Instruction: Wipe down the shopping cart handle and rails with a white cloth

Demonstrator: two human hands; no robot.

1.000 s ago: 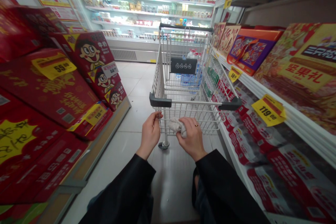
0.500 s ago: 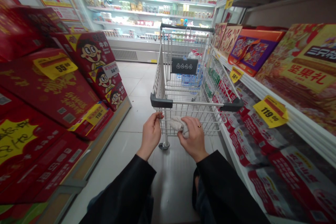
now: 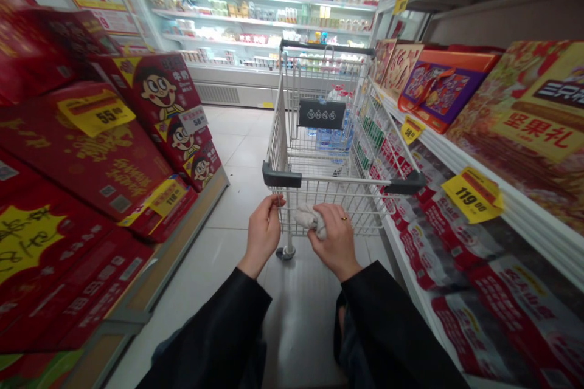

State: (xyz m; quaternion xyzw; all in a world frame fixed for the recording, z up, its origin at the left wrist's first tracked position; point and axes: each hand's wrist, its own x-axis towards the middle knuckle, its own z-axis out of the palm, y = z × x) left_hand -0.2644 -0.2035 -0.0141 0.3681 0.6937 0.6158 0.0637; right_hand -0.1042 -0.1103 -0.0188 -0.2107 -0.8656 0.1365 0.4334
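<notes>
A wire shopping cart (image 3: 328, 182) with dark plastic corner caps stands in front of me, its near end toward my hands. My left hand (image 3: 264, 225) is closed at the cart's near left corner, fingers curled around the wire edge there. Bunched in my right hand (image 3: 334, 231) is a whitish cloth (image 3: 306, 216), pressed against the wires of the cart's near end. A gold-coloured ring shows on a finger of that hand. Part of the cloth is hidden under my fingers. Below my left hand a cart wheel (image 3: 286, 253) rests on the floor.
Red gift boxes (image 3: 114, 152) and milk cartons (image 3: 159, 88) are stacked on a low platform at the left. Along the right runs a shelf edge (image 3: 515, 170) with price tags and boxed snacks, close beside the cart. A lit refrigerated display (image 3: 255, 12) spans the back.
My right hand and the cloth shift slightly right along the wires, then a little back left. My left hand keeps its hold at the corner. The view shifts slightly.
</notes>
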